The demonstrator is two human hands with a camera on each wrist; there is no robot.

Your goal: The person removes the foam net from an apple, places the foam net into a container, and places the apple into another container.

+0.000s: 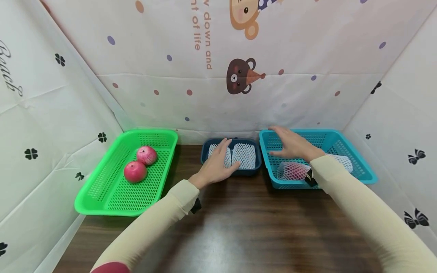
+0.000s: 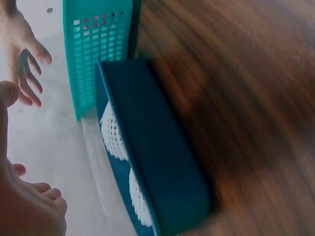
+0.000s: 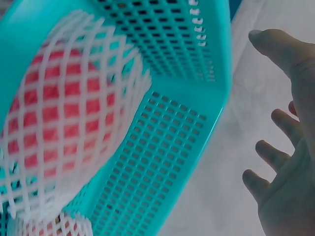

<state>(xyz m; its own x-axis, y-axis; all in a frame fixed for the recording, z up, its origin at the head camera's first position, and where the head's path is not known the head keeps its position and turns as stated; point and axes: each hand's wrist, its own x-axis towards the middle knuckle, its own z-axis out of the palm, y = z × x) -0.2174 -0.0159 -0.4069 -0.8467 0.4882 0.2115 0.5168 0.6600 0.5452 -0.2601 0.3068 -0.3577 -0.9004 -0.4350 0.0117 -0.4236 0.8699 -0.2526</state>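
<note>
My left hand [image 1: 216, 167] hovers over a small dark blue container [image 2: 152, 132], fingers apart and holding nothing. Inside lie white foam net sleeves [image 1: 244, 156] in two side-by-side bundles, the left one partly hidden by that hand. Above the left part of the blue-green basket [image 3: 197, 113], my right hand [image 1: 291, 145] is spread, its thumb away from the fingers and nothing in its grasp. In that basket a pinkish-red fruit [image 3: 64, 113] sits in a white foam net. Another white netted piece [image 1: 343, 162] lies at the basket's right, partly behind my forearm.
At the left a bright green basket [image 1: 164, 178] holds two round pinkish-red fruits [image 1: 135, 171] without nets. All three containers stand on a dark wooden table [image 1: 239, 227] near the back. White printed cloth [image 1: 153, 102] hangs behind and on both sides.
</note>
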